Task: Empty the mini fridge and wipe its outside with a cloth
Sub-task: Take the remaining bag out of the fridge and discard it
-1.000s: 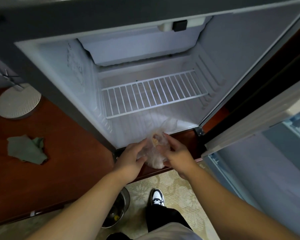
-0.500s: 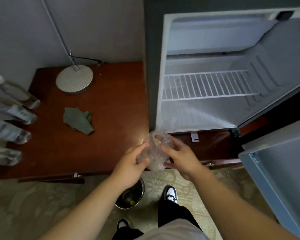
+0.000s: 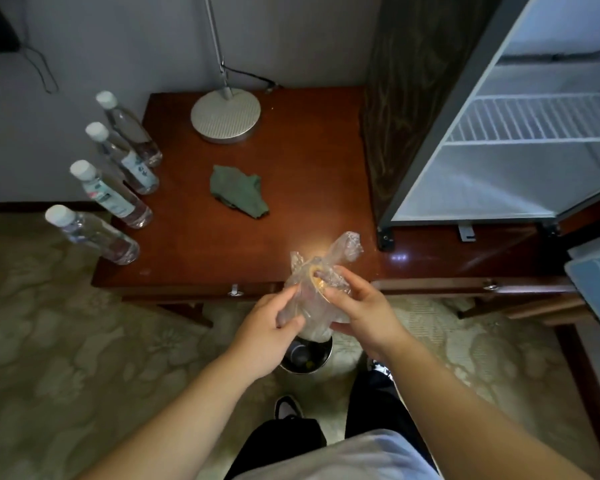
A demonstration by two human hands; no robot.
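Note:
A crumpled clear plastic bag [image 3: 317, 271] with something orange inside is held over the front edge of the wooden table [image 3: 302, 202]. My left hand [image 3: 267, 323] grips its left side and my right hand [image 3: 357, 306] grips its right side. The mini fridge [image 3: 395, 116] stands on the table at the right with its door [image 3: 596, 271] swung open; its interior shows only a white wire shelf [image 3: 534, 119]. A green cloth [image 3: 239, 194] lies crumpled on the table left of the fridge.
Several water bottles [image 3: 118, 188] stand in a row along the table's left edge. A round lamp base [image 3: 226, 116] with its pole sits at the back. A metal bin [image 3: 307, 355] stands on the patterned carpet below my hands, beside my shoes.
The view has swung left and back from the fridge. Both hands have carried the bag out of the fridge opening to the table's front edge, above the bin.

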